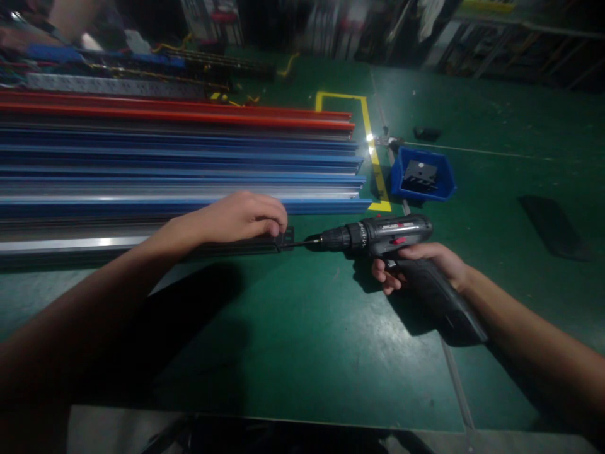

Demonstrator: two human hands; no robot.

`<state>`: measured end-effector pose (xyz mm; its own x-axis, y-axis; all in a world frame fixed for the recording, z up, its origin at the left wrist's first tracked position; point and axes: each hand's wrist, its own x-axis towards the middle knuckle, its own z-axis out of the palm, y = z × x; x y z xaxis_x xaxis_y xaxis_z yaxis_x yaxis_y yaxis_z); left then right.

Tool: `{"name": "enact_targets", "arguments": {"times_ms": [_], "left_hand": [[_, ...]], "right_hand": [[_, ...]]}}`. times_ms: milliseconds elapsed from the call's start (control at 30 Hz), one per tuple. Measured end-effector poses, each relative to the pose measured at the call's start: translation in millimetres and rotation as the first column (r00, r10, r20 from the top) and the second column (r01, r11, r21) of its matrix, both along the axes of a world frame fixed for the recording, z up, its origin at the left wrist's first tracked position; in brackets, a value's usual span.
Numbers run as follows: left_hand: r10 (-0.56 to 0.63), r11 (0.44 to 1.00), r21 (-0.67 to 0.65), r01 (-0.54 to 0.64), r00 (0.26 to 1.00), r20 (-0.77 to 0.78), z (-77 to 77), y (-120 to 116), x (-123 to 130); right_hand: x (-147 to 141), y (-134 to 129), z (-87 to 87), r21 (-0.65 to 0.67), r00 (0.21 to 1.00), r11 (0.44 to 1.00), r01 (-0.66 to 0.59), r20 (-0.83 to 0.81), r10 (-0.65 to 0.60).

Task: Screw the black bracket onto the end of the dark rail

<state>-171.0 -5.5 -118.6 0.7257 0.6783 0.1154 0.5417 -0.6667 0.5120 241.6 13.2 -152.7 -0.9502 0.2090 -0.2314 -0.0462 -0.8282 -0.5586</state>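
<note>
My right hand (420,268) is wrapped round the grip of a black cordless drill (392,233), which lies level and points left. A long thin bit (305,242) runs from its chuck to a small black slotted end bracket (287,238). That bracket sits at the right end of a dark metal profile (227,249). Over this end rests my left hand (250,217), its fingers curled down and closed at the bracket. What its fingertips grip is partly hidden; a screw cannot be made out.
Blue profiles (302,206) and a red profile (283,116) lie lengthwise beyond. A blue bin (399,183) holds black plates (420,175). Yellow tape (371,145) marks the green table (321,359). Another person's arm (75,19) is at the far left, near wired parts.
</note>
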Motion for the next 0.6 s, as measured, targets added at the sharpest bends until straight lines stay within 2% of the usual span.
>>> {"name": "enact_targets", "arguments": {"times_ms": [600], "left_hand": [[0.012, 1.0, -0.013, -0.012, 1.0, -0.004, 1.3, -0.5, 1.5]], "right_hand": [[1.2, 1.4, -0.6, 0.003, 1.0, 1.0, 0.0, 0.029, 0.0]]}}
